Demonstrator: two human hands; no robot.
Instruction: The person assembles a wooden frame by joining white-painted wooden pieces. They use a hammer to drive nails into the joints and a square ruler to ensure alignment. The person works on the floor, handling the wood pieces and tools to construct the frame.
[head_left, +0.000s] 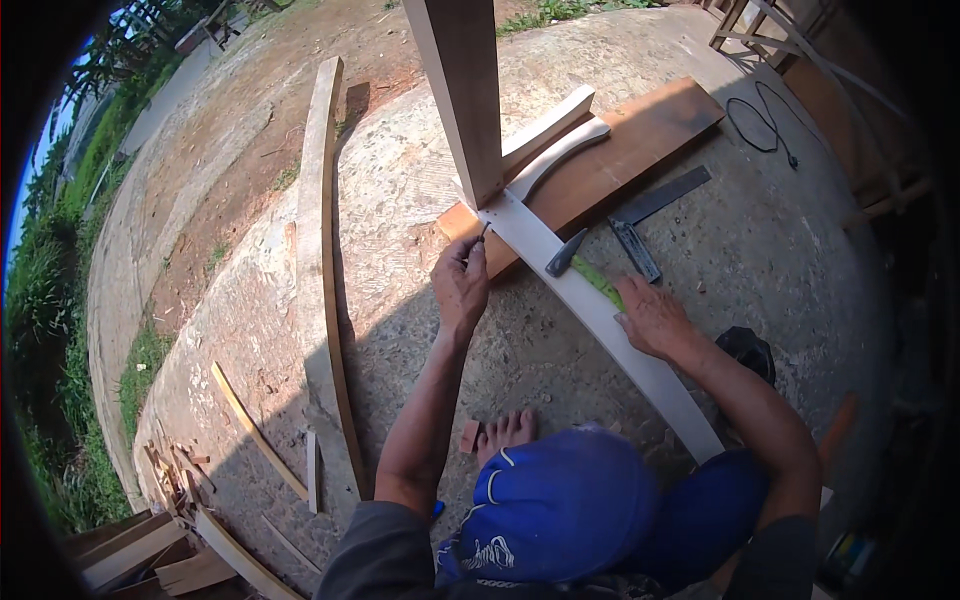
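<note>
My left hand (462,285) pinches a thin dark nail (487,229) against the end of a long pale board (600,305). Just beyond it, an upright wooden post (462,100) meets that same end. In my right hand (655,318) is a hammer (592,275) with a green handle, its dark head over the board to the right of the nail. The board slants back toward my blue-clad knee. Beneath its far end lies a wide brown plank (640,150), with a curved pale wooden piece (565,150) on top.
A try square (645,235) rests on the concrete right of the board. A long beam (325,250) lies to the left, near a thin strip (255,430). Wood offcuts (175,550) are piled at lower left. A black cable (765,120) coils at upper right, and my bare foot (508,432) is close by.
</note>
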